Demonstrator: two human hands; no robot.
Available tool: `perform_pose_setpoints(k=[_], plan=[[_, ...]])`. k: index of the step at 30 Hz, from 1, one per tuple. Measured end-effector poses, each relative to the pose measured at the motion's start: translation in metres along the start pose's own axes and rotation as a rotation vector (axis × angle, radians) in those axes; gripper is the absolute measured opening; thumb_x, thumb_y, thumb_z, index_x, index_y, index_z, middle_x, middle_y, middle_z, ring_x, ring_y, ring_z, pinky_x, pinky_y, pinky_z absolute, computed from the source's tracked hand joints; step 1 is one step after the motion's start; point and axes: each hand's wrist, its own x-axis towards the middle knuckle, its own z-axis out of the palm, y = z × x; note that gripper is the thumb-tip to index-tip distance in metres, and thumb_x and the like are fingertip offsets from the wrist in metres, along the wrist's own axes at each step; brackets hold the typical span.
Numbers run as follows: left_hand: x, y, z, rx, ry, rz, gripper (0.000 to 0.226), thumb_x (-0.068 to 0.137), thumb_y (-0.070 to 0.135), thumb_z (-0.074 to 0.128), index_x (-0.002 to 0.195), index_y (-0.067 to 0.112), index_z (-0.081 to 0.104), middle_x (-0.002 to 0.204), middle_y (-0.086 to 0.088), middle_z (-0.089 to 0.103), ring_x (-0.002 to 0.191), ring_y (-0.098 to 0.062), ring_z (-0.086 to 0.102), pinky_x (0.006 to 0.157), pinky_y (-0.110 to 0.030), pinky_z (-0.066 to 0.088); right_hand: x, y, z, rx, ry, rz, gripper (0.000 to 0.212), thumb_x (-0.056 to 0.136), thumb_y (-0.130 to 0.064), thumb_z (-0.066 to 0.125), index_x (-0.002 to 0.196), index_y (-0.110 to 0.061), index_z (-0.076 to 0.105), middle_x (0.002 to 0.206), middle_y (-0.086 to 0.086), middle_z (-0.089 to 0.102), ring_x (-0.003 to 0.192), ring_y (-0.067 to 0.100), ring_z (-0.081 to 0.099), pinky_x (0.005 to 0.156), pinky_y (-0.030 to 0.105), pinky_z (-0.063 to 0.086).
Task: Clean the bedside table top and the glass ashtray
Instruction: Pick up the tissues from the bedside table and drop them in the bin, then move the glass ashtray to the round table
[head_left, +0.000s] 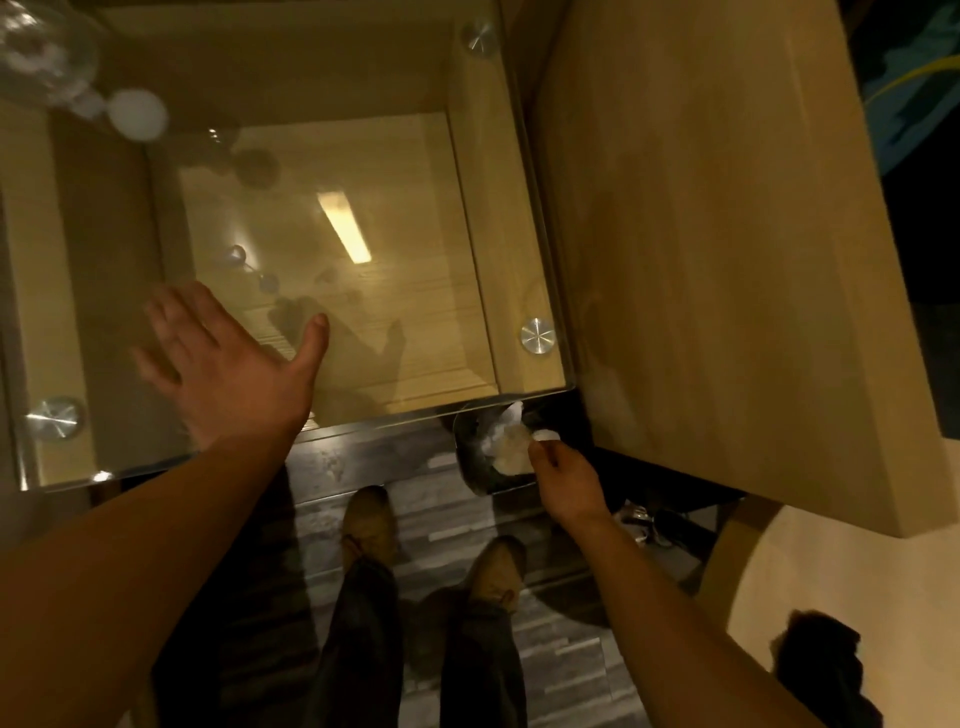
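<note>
The left grip (228, 364) is spread flat over the glass surface (363, 156) near its front edge. The right grip (566, 483) pinches white tissue (543, 434) above a dark bin (470, 462).

Dim warm light, glass glare, blurred edges

The left hand (228, 364) is spread, fingers straight, over the glass table top (337, 104) near its front edge. Lower right, the right hand (569, 480) pinches a white scrap (544, 434) above a dark bin (470, 465) on the floor, with crumpled tissue (506, 447) inside.
</note>
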Motion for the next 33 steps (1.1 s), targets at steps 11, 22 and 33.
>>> perform_pose_setpoints(k=[11, 22, 33], plan=[[0.001, -0.004, -0.003, -0.033, -0.046, 0.005, 0.119, 0.086, 0.092, 0.028, 0.165, 0.005, 0.008, 0.174, -0.021, 0.006, 0.162, -0.031, -0.001, 0.127, -0.062, 0.0, -0.079, -0.09, -0.054, 0.12, 0.385, -0.316, 0.017, 0.105, -0.038, 0.047, 0.112, -0.032, 0.062, 0.108, -0.015, 0.059, 0.097, -0.002, 0.059, 0.076, 0.011, 0.044], [0.023, -0.03, -0.051, -0.33, -0.284, -0.026, 0.082, 0.088, 0.064, 0.063, 0.154, 0.019, 0.047, 0.17, -0.006, 0.029, 0.153, -0.03, 0.033, 0.122, -0.054, 0.021, -0.064, -0.269, -0.02, 0.047, 0.183, -0.633, 0.014, 0.104, -0.029, 0.056, 0.113, -0.028, 0.065, 0.109, -0.015, 0.063, 0.097, -0.006, 0.058, 0.075, 0.006, 0.044], [0.184, -0.093, -0.127, -0.489, -0.163, -0.057, 0.024, 0.094, 0.026, 0.071, 0.114, 0.014, 0.075, 0.1, -0.008, 0.078, 0.099, -0.032, 0.072, 0.085, -0.038, 0.052, -0.001, -0.433, 0.044, -0.153, 0.093, -0.784, 0.017, 0.101, -0.033, 0.056, 0.099, -0.021, 0.069, 0.09, -0.01, 0.067, 0.08, 0.012, 0.063, 0.074, 0.033, 0.051]])
